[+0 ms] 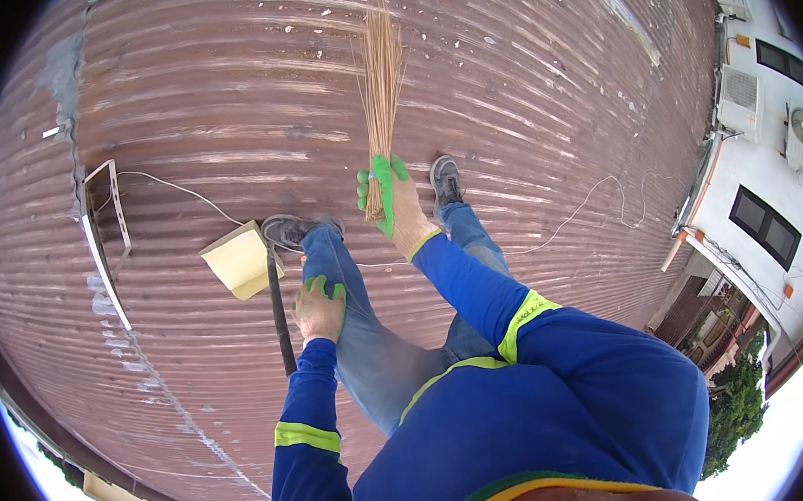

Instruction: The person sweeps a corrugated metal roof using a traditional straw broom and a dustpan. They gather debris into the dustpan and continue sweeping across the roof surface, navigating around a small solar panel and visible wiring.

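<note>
My right hand (398, 198), in a knit glove with green-coated fingers, grips the bound end of a stick broom (382, 77). The broom's thin bristles point away from me, over the brown corrugated metal roof (227, 158) I stand on. My left hand (320, 313), gloved alike, rests on the left knee of my jeans with its fingers spread, holding nothing. Beside it runs the long dark handle (281, 322) of a pale yellow dustpan (238, 262). The dustpan lies on the roof by my left shoe (295, 230).
A white metal bracket (97, 240) stands at the left along a patched roof seam (175, 413). A thin white cable (567, 221) crosses the roof around my feet. Debris flecks dot the far part. At right, beyond the roof's edge, a white building carries air-conditioner units (740, 97).
</note>
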Demonstrator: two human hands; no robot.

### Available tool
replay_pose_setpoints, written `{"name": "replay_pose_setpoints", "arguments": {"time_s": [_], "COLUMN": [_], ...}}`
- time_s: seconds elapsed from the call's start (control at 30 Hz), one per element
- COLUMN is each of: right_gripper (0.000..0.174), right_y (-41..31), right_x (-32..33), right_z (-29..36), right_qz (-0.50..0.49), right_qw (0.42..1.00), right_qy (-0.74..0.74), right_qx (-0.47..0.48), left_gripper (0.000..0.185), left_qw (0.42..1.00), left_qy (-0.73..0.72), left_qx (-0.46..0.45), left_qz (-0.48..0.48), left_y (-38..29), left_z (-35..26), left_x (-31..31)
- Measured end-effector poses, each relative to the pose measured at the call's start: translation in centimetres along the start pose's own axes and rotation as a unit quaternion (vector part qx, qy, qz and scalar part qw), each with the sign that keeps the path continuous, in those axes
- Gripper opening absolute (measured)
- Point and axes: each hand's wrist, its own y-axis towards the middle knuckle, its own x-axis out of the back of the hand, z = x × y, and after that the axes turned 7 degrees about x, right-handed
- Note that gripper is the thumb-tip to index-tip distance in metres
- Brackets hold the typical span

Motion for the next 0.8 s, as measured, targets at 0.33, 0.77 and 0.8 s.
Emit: {"name": "replay_pose_setpoints", "arguments": {"time_s": [0.33, 0.77, 0.8], "right_gripper": [0.024, 0.052, 0.051], "right_y": [3.7, 4.8, 6.1], "right_x": [-4.6, 10.5, 11.0], "right_z": [-3.7, 3.3, 4.2], "right_qz": [0.053, 0.099, 0.044], "right_qw": [0.980, 0.917, 0.912], "right_qy": [0.134, -0.356, -0.374], "right_qx": [-0.139, -0.150, -0.165], "left_gripper": [0.057, 0.059, 0.059], "left_qw": [1.000, 1.000, 1.000], "left_qy": [0.017, -0.007, -0.014], "left_qx": [-0.003, -0.006, -0.008], "left_qz": [-0.011, -0.020, -0.023], "left_y": [-0.3, -0.2, -0.2], "left_z": [0.2, 1.3, 1.4], "left_x": [-0.4, -0.2, -0.4]}}
